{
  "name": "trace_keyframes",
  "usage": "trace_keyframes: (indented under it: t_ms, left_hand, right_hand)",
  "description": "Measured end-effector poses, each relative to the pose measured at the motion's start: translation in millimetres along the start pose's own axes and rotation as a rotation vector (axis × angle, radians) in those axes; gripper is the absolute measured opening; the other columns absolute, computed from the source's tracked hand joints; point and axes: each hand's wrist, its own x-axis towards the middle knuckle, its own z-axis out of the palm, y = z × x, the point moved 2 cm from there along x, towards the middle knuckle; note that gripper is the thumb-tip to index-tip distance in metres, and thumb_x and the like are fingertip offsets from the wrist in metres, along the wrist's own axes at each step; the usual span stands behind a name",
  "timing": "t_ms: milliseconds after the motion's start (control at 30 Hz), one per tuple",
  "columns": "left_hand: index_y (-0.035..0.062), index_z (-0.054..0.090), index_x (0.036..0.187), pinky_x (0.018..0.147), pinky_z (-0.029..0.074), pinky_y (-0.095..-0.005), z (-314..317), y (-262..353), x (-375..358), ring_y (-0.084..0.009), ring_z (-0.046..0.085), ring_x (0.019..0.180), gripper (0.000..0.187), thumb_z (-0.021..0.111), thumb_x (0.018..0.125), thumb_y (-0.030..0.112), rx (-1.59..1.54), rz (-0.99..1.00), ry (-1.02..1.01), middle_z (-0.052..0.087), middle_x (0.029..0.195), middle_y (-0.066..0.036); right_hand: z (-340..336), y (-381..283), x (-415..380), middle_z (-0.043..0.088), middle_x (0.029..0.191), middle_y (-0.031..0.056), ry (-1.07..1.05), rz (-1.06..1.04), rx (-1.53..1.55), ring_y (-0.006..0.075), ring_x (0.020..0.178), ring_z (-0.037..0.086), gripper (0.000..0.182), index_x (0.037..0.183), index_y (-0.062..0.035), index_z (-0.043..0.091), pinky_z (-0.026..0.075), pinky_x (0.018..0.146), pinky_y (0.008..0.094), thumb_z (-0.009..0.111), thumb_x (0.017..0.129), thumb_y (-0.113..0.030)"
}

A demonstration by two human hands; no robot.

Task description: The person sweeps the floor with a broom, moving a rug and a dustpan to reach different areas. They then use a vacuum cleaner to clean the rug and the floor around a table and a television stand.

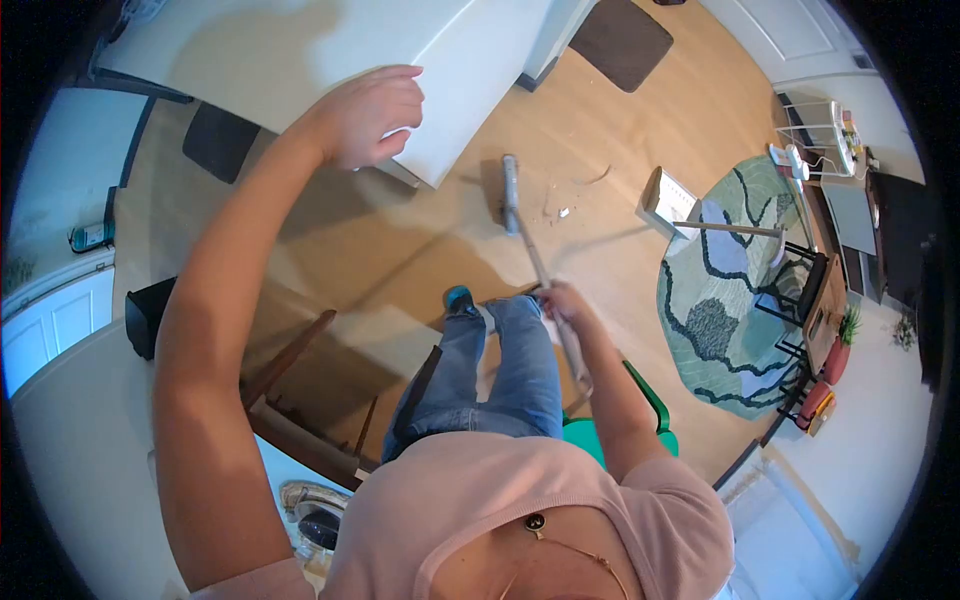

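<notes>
My right hand is wrapped around the pole of a broom, in front of my thighs. The broom's narrow grey head lies on the wood floor, and the pole's upper end runs back beside my right forearm. Small scraps of debris are scattered just right of the head. My left hand is raised over the corner of a white table, holding nothing, its fingers loosely bent and the thumb apart.
A white long-handled dustpan lies at the edge of a green patterned rug. A dark mat is on the floor ahead. Close behind me are a green chair and a wooden chair. A white rack stands far right.
</notes>
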Motion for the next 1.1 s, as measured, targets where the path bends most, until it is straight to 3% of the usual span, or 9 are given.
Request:
trace_keyframes:
  t_ms: [67, 167, 333, 433, 533, 667, 767, 800, 1100]
  left_hand:
    - [0.0026, 0.052, 0.075, 0.098, 0.031, -0.0415, -1.1, -0.8, 2.1, -0.0268, 0.050, 0.093, 0.013, 0.054, 0.062, 0.005, -0.016, 0.006, -0.030, 0.054, 0.083, -0.011]
    - [0.0019, 0.053, 0.077, 0.097, 0.031, -0.0421, -5.4, 2.1, 7.1, -0.0257, 0.050, 0.096, 0.015, 0.054, 0.063, 0.004, -0.003, -0.001, -0.046, 0.056, 0.087, -0.010]
    - [0.0020, 0.055, 0.076, 0.095, 0.033, -0.0408, -9.1, 8.4, 20.4, -0.0248, 0.051, 0.096, 0.012, 0.053, 0.064, 0.003, 0.024, -0.087, -0.084, 0.057, 0.087, -0.010]
    - [0.0015, 0.056, 0.078, 0.094, 0.033, -0.0413, -9.6, 13.5, 26.8, -0.0253, 0.051, 0.097, 0.015, 0.054, 0.063, 0.004, 0.026, -0.124, -0.153, 0.057, 0.090, -0.010]
    - [0.0012, 0.056, 0.078, 0.093, 0.033, -0.0415, -10.5, 12.1, 32.0, -0.0259, 0.051, 0.098, 0.016, 0.054, 0.062, 0.005, 0.045, -0.148, -0.189, 0.057, 0.091, -0.011]
    - [0.0013, 0.056, 0.079, 0.092, 0.034, -0.0427, -11.3, 13.7, 38.7, -0.0267, 0.050, 0.100, 0.019, 0.053, 0.060, 0.006, 0.062, -0.209, -0.281, 0.057, 0.092, -0.011]
    - [0.0018, 0.057, 0.081, 0.092, 0.033, -0.0428, -10.7, 13.8, 42.6, -0.0267, 0.049, 0.101, 0.022, 0.053, 0.060, 0.008, 0.105, -0.233, -0.355, 0.056, 0.095, -0.010]
    - [0.0020, 0.057, 0.081, 0.092, 0.032, -0.0427, -9.4, 12.9, 44.1, -0.0266, 0.048, 0.102, 0.022, 0.053, 0.060, 0.008, 0.122, -0.234, -0.385, 0.056, 0.096, -0.010]
    - [0.0042, 0.057, 0.084, 0.092, 0.029, -0.0404, -3.5, 11.0, 41.4, -0.0252, 0.046, 0.105, 0.026, 0.052, 0.061, 0.016, 0.180, -0.250, -0.477, 0.055, 0.098, -0.008]
  right_hand:
    - [33.4, -0.3, -17.7, 0.047, 0.054, 0.0075, -0.061, 0.043, 0.075, 0.0156, 0.041, 0.047, 0.014, 0.069, -0.0012, 0.044, 0.036, 0.035, 0.0276, 0.049, 0.078, -0.010]
    - [49.2, 18.8, 28.5, 0.045, 0.052, 0.0049, -0.447, 0.388, 0.634, 0.0127, 0.038, 0.043, 0.018, 0.069, -0.0024, 0.044, 0.034, 0.035, 0.0259, 0.049, 0.080, -0.015]
    - [-22.2, -19.4, 114.6, 0.040, 0.048, 0.0008, -0.232, 0.115, 0.068, 0.0084, 0.035, 0.037, 0.019, 0.069, -0.0031, 0.045, 0.032, 0.032, 0.0212, 0.048, 0.081, -0.017]
    - [-89.2, -3.8, 132.4, 0.044, 0.049, 0.0034, -0.533, 0.523, 0.758, 0.0108, 0.035, 0.043, 0.017, 0.070, -0.0008, 0.046, 0.035, 0.031, 0.0228, 0.049, 0.079, -0.015]
    - [-113.0, -27.7, 87.6, 0.047, 0.051, 0.0043, -0.180, 0.015, -0.003, 0.0124, 0.035, 0.045, 0.017, 0.072, 0.0010, 0.048, 0.035, 0.031, 0.0239, 0.049, 0.078, -0.014]
    - [-97.8, -45.7, 54.8, 0.048, 0.053, 0.0048, -0.220, 0.116, 0.275, 0.0120, 0.034, 0.043, 0.016, 0.071, 0.0008, 0.048, 0.035, 0.031, 0.0239, 0.048, 0.080, -0.013]
    - [-97.2, -40.0, 117.2, 0.046, 0.056, 0.0031, -0.494, 0.257, 0.473, 0.0066, 0.037, 0.041, 0.016, 0.069, -0.0020, 0.045, 0.034, 0.031, 0.0211, 0.047, 0.080, -0.014]
    - [-96.8, -52.9, 129.9, 0.044, 0.053, 0.0009, -0.515, 0.484, 0.738, 0.0044, 0.035, 0.037, 0.019, 0.068, -0.0030, 0.044, 0.032, 0.030, 0.0189, 0.047, 0.082, -0.015]
    - [-155.6, -50.7, 89.9, 0.046, 0.051, 0.0062, -0.187, 0.085, 0.293, 0.0117, 0.036, 0.044, 0.015, 0.067, -0.0012, 0.045, 0.035, 0.033, 0.0247, 0.047, 0.078, -0.010]
